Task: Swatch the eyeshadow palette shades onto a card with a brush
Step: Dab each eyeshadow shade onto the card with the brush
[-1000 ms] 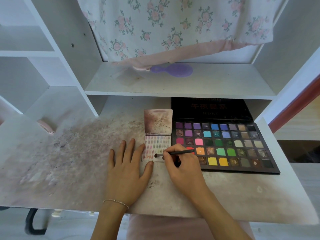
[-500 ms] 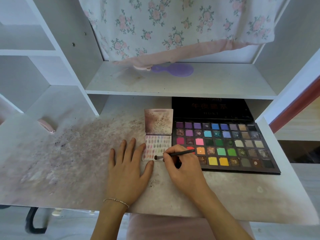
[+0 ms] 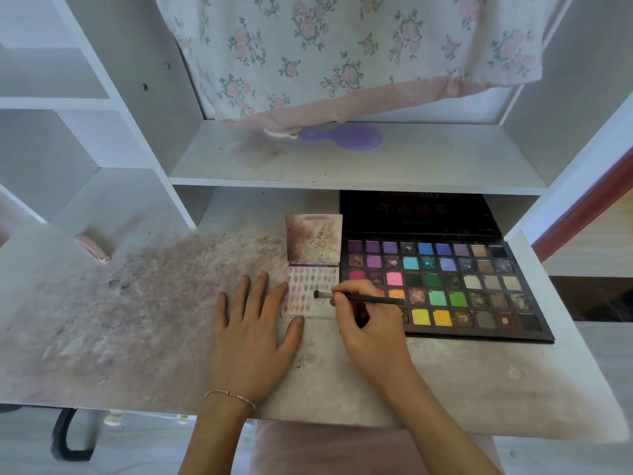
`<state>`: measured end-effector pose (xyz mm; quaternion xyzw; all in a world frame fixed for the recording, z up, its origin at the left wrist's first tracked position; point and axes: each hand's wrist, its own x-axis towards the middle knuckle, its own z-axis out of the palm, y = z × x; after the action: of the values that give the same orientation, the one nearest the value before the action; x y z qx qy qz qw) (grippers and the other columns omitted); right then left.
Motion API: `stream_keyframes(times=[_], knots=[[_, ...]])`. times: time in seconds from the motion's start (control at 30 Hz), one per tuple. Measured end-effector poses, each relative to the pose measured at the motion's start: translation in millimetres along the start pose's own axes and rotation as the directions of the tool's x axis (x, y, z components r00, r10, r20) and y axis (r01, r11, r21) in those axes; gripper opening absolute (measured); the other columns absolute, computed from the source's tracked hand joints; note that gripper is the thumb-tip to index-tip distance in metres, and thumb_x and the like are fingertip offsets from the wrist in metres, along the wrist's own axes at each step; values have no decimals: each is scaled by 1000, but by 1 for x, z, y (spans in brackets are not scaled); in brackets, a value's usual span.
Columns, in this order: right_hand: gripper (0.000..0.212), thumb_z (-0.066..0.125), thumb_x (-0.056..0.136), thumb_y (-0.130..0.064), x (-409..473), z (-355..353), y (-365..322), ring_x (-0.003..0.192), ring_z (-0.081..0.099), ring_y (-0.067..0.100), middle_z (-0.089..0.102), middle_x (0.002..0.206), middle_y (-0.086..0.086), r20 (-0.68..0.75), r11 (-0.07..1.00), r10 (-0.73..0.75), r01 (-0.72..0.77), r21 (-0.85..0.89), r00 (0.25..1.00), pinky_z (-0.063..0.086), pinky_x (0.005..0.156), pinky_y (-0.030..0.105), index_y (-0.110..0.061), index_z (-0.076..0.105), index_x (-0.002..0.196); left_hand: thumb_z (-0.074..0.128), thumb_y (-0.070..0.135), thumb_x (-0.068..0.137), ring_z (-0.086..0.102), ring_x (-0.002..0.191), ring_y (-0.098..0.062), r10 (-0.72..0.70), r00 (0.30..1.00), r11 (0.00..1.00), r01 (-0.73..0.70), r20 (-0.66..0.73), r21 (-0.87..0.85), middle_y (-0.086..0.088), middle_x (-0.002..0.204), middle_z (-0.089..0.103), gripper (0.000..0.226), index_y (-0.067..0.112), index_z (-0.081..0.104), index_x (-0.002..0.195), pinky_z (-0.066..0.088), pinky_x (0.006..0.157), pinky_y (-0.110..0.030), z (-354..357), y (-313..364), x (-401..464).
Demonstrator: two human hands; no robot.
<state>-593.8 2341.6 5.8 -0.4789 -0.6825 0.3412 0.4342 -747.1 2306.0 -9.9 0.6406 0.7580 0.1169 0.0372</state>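
- Just changed: brush (image 3: 356, 297) tip sat at the near edge of the card (image 3: 310, 293) a sec ago; now it's higher, abt mid-height at the card's right side, in the bare patch w/o swatches. Head lies on or just above the paper; can't tell which.
- Meaning: looks like a fresh swatch going into the next free slot. Card's left and middle already carry rows of small smudges; right strip and near edge look blank, so prob well past halfway w/ room left.
- Right hand (image 3: 370, 323): fingers pinched round the brush handle in a pen-style hold, handle pointing right over the eyeshadow palette (image 3: 445, 286).
- Left hand (image 3: 253, 337): flat, fingers spread, nothing in it. Same spot as before, thumb at the card's near-left corner, index along its left edge, pinning it.
- Palette hasn't moved: open, touching the card's right edge, lid (image 3: 418, 210) back under the shelf (image 3: 342, 166), reaching near the desk's right edge.
- A second stained card (image 3: 313, 238) lies just behind the swatch card.
- Desk top (image 3: 137, 320): white, heavily dusted w/ pinkish-purple powder, worst on the left half; dark crumbs near the thumb.
- Pink item (image 3: 92, 246) at the desk's left rear; can't ID.
- Purple hairbrush (image 3: 346, 136) on the shelf, under a hanging floral cloth (image 3: 342, 46). White cubbies at left.
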Motion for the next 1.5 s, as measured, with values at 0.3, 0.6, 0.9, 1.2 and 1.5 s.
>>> stream_keyframes(times=[0.3, 0.6, 0.9, 1.2, 1.5], knots=[[20, 48, 83, -16, -13, -35, 5, 72, 58, 5, 61, 78, -9, -180, 995, 11, 8, 103, 984, 46, 60, 11, -34, 56, 84, 9, 63, 77, 7, 142, -17, 9, 1000, 998, -10, -15, -60, 5, 152, 21, 72, 32, 33, 137, -7, 112, -38, 1, -1, 1], [27, 52, 88, -10, -37, -86, 24, 80, 60, 1, 62, 83, -15, -352, 989, 134, -102, 107, 926, 46, 66, 7, -37, 56, 86, 13, 65, 73, 13, 141, -18, -7, 1000, 995, 5, -19, -100, 2, 150, 27, 75, 30, 39, 134, 0, 113, -41, 0, 0, 2], [30, 47, 90, -6, -38, -108, 35, 70, 56, -11, 57, 73, -12, -456, 974, 217, -225, 38, 863, 41, 56, 2, -34, 49, 79, 14, 65, 73, 12, 141, -18, -9, 1000, 996, 8, -11, -92, 2, 150, 26, 75, 30, 38, 135, 0, 114, -41, -1, -1, 3], [30, 48, 88, -6, -36, -107, 36, 79, 54, -13, 56, 78, -16, -382, 963, 230, -265, -41, 895, 42, 57, 7, -33, 49, 76, 11, 67, 72, 9, 142, -17, -7, 1000, 995, 8, 8, -96, 3, 151, 22, 77, 31, 35, 136, -3, 113, -40, -1, -1, 2], [27, 47, 89, -7, -36, -106, 36, 75, 54, -12, 57, 75, -13, -385, 961, 244, -274, -26, 890, 41, 56, 1, -30, 49, 74, 11, 67, 73, 9, 142, -17, -5, 1000, 996, 6, 9, -93, 2, 152, 22, 77, 31, 35, 136, -3, 113, -40, 0, -2, 3]])
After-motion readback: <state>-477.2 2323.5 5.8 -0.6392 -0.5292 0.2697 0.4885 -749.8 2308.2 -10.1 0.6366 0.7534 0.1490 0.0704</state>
